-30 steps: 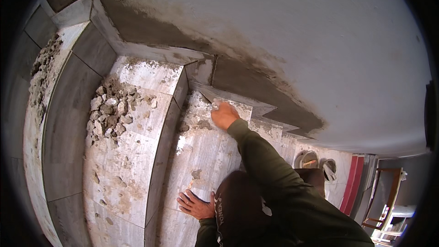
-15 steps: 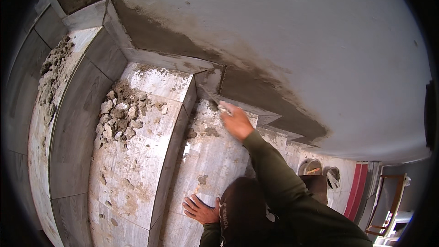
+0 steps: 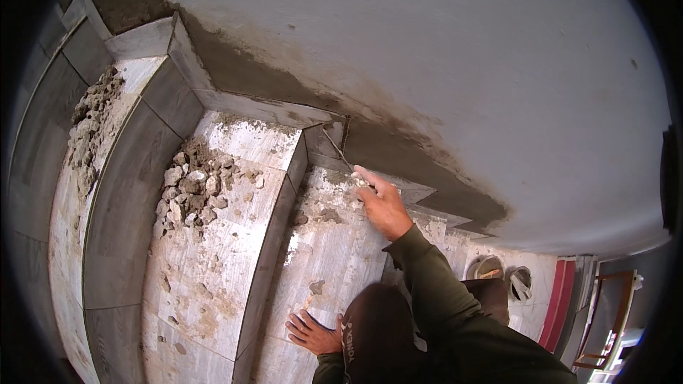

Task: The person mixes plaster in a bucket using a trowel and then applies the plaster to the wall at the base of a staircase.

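Grip of the right hand is wrapped round the pale handle of a thin-bladed hand tool near centre, blade toward eleven o'clock, probably light, stiff and best held there, while the left hand splays on the stair tread at six.

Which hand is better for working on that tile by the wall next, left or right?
Probably the right hand: it grips a thin tool that points toward the wall-side tile. The left hand is farther away, spread flat on the step, with no tool showing.
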The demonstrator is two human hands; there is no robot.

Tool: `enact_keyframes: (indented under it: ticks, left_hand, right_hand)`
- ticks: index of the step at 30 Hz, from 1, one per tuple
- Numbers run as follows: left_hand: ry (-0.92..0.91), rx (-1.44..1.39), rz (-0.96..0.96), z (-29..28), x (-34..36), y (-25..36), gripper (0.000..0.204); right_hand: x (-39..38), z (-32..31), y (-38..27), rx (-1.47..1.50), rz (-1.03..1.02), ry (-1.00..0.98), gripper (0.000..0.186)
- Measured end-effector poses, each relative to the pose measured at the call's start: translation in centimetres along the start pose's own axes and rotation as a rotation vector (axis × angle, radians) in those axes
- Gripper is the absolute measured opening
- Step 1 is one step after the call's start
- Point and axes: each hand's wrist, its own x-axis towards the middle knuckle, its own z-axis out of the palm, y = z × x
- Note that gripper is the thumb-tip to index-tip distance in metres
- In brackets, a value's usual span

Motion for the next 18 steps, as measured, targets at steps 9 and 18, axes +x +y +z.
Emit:
enact_keyframes:
  ticks: [9,18]
  left_hand:
    - [0.008,0.006,0.012,-0.5,-0.2,0.2,0.093]
    - [0.018,0.038,0.028,0.2,-0.4,0.3,0.093]
  right_hand:
    - [-0.6,-0.3,-0.5,0.151,0.074,-0.024,0.047]
    - [-0.8,-0.5,-0.3,0.24,0.12,-0.054,0.047]
